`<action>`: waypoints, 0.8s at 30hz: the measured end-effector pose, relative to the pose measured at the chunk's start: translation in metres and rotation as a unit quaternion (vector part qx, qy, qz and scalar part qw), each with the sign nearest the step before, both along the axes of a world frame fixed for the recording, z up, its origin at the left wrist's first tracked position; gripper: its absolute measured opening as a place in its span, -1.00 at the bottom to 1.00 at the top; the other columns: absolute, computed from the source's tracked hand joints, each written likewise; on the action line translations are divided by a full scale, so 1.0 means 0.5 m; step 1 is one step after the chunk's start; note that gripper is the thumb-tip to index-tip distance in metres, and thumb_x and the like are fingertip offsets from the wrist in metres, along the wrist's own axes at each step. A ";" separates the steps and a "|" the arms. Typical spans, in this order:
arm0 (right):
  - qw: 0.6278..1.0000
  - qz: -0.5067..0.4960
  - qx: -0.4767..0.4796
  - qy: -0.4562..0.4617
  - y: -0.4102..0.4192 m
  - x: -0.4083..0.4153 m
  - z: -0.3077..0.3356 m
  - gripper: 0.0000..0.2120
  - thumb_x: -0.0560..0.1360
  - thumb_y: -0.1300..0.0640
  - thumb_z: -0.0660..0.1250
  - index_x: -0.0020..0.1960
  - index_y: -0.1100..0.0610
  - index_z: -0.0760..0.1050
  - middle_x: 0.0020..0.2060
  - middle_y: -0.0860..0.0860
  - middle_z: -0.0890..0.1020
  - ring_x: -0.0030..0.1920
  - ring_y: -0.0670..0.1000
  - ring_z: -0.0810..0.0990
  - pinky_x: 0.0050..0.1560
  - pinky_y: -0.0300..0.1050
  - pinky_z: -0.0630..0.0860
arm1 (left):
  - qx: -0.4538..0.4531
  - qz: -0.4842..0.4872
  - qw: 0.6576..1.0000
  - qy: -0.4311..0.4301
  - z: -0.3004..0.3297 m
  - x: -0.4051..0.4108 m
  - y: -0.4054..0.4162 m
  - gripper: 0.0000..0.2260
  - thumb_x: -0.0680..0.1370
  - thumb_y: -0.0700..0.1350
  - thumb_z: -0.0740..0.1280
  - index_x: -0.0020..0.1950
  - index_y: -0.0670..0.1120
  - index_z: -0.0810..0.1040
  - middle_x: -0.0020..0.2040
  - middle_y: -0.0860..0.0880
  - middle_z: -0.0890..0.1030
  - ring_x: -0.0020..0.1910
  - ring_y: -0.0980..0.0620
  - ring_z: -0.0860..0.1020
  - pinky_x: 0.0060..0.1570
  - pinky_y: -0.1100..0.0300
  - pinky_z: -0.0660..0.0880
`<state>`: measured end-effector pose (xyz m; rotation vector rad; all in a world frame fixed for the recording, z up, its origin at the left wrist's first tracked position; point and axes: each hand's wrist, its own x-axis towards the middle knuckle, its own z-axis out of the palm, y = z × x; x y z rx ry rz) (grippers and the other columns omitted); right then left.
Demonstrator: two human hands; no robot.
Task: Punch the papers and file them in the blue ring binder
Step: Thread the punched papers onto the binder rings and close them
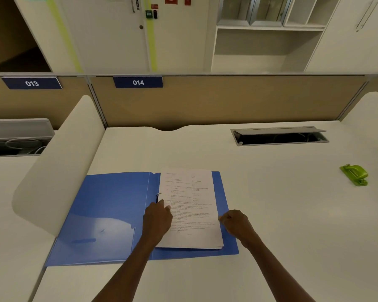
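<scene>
While the binder (109,214) lies open on the desk (271,214), the papers (190,210) sit on its right half, beside the ring (158,196). Left hand (157,221) presses the stack's ring-side edge, fingers curled. Right hand (235,221) is fisted at the outer edge; whether it pinches paper cannot be told. Judged light, limp and prone to sliding: hold at both side edges. Punch (355,174) sits well right of the binder.

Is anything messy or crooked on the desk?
Nothing is spilled or broken. The papers sit a little crooked in the open blue binder, their bottom edges fanned out unevenly. The left hand is at their ring-side edge, the right hand at the other. The green hole punch sits far off to the right.
</scene>
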<state>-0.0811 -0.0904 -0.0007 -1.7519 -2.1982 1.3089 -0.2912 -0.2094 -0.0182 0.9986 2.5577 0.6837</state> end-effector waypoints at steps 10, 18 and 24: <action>0.990 0.089 0.060 -0.091 -0.036 -0.018 0.008 -0.67 0.55 0.02 0.28 0.21 0.20 0.48 0.18 0.08 0.56 0.18 0.07 0.54 0.15 -0.14 0.44 | 0.015 -0.030 0.997 0.070 -0.028 -0.006 -0.016 -0.82 0.55 -0.06 0.30 -0.04 -0.16 0.59 -0.08 -0.12 0.65 -0.14 -0.03 0.59 -0.17 0.15 0.57; 0.953 0.194 0.142 -0.183 -0.097 -0.027 -0.051 -0.58 0.60 0.01 0.12 0.43 0.08 0.27 0.51 0.13 0.16 0.45 0.23 0.19 0.30 0.07 0.42 | 0.036 -0.063 0.995 0.074 -0.061 -0.006 -0.018 -0.83 0.43 -0.18 0.46 -0.06 -0.25 0.62 -0.01 -0.20 0.64 -0.09 -0.12 0.59 -0.18 0.13 0.55; 0.948 0.193 0.162 -0.193 -0.093 -0.036 -0.056 -0.65 0.62 0.07 0.10 0.36 0.15 0.37 0.48 0.18 0.21 0.42 0.26 0.26 0.30 0.06 0.41 | 0.070 0.032 0.997 0.003 -0.041 -0.028 -0.012 -0.84 0.55 -0.12 0.30 -0.03 -0.23 0.53 -0.09 -0.17 0.56 -0.15 -0.02 0.54 -0.18 0.22 0.48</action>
